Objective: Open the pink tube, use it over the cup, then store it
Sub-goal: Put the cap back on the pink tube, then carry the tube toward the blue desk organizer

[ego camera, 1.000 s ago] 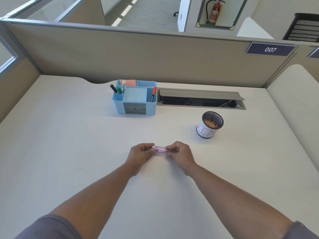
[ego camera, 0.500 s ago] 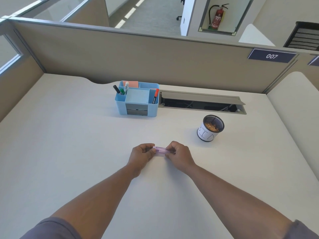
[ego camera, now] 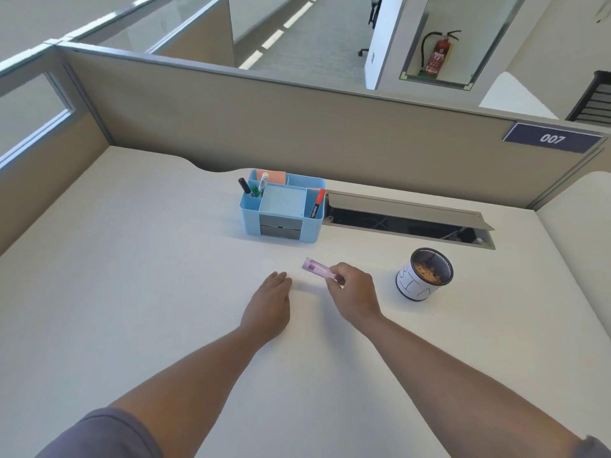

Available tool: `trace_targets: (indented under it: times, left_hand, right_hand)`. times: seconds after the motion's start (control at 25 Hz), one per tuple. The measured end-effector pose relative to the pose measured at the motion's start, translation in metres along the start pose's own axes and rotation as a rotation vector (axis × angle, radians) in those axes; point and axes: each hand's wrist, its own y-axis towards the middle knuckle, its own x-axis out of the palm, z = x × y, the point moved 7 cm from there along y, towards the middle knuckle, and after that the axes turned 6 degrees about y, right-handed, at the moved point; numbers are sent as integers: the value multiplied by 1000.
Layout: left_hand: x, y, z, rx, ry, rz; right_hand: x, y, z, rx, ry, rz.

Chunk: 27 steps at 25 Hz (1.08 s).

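My right hand (ego camera: 355, 294) pinches one end of the small pink tube (ego camera: 316, 268), which points up and to the left just above the desk. My left hand (ego camera: 269, 304) rests flat on the desk, palm down, a short way left of the tube and not touching it. I cannot tell whether a cap lies under it. The black mesh cup (ego camera: 425, 274) with a white paper band and brownish bits inside stands to the right of my right hand. The blue desk organiser (ego camera: 281, 209) sits behind the tube.
The organiser holds markers, a red pen and an orange note pad. An open cable hatch (ego camera: 406, 218) lies in the desk behind the cup. Beige partition walls (ego camera: 297, 133) close the back and left of the white desk (ego camera: 132, 292).
My left hand has let go of the tube and dropped flat onto the desk. My right hand now holds the tube alone, tilted up to the left. The view has shifted.
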Motion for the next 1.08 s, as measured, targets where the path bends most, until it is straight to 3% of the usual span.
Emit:
trace_targets:
  times: [0.2,0.52,1.08]
  left_hand:
    - [4,22,-19,44,285,-57]
    - [1,47,-26,19,285,-12]
    - [0,53,-28,19,247,3]
  right_hand:
    - [-2,69,-55,-139,13,83]
    - [18,147,-88,-202,-103,-6]
    - [36,160,-91,-151,-98,-66]
